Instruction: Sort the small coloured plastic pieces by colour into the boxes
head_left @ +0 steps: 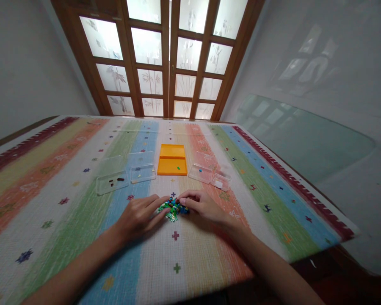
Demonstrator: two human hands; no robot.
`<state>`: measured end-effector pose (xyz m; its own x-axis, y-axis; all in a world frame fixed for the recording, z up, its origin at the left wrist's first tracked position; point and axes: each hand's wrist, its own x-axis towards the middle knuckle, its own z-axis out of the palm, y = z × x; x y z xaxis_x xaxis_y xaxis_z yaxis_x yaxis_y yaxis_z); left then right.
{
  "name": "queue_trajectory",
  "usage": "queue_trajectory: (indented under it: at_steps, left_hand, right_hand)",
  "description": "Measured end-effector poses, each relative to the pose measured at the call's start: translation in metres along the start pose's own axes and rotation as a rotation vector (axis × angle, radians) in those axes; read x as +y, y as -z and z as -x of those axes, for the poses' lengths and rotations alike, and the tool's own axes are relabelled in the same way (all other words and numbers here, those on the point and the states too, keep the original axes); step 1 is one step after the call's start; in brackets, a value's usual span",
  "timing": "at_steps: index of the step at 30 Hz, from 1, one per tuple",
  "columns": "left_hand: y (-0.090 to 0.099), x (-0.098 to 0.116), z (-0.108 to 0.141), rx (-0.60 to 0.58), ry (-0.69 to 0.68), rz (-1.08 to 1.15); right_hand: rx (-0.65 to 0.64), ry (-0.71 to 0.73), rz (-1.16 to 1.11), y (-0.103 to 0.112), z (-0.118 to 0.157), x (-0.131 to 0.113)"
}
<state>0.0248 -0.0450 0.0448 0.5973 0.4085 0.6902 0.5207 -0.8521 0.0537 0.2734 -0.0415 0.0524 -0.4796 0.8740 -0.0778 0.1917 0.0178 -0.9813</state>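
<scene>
A small pile of green, blue, white and dark red bricks (172, 209) lies on the striped tablecloth (155, 262). My left hand (143, 212) touches the pile's left side, with its fingers apart and nothing visible held between them. At the upper right of the pile is my right hand (203, 206), its thumb and index finger closed near a dark red brick; whether they grip it is too small to tell. Beyond the hands stands an open orange case (172, 173) with a green brick (178, 168) inside.
Left of the case are two open clear boxes, one (112, 189) with several dark red bricks, one (142, 179) with pale pieces. To its right, a clear box (200, 178) holds a blue piece and another (221, 183) holds white ones.
</scene>
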Motion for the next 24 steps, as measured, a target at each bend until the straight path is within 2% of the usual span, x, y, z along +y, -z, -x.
queue_trajectory:
  at_steps: [4,10,16,20,24]
  left_hand:
    - [-0.010,0.011,-0.003,0.007,0.021,0.099]
    - [-0.015,0.013,-0.005,0.017,0.055,0.172]
    - [-0.015,0.012,-0.005,0.038,0.047,0.134]
    - [-0.009,0.003,-0.005,0.049,0.055,0.064]
    - [0.006,-0.021,-0.001,0.039,0.138,-0.020]
  right_hand:
    - [-0.003,0.025,-0.029,-0.006,0.000,0.001]
    - [-0.030,0.036,-0.048,-0.010,-0.001,0.003]
    - [0.079,0.056,-0.007,-0.009,-0.003,0.006]
    - [0.135,0.043,-0.012,-0.005,-0.004,0.006]
    - [0.161,0.003,0.003,-0.001,-0.003,0.004]
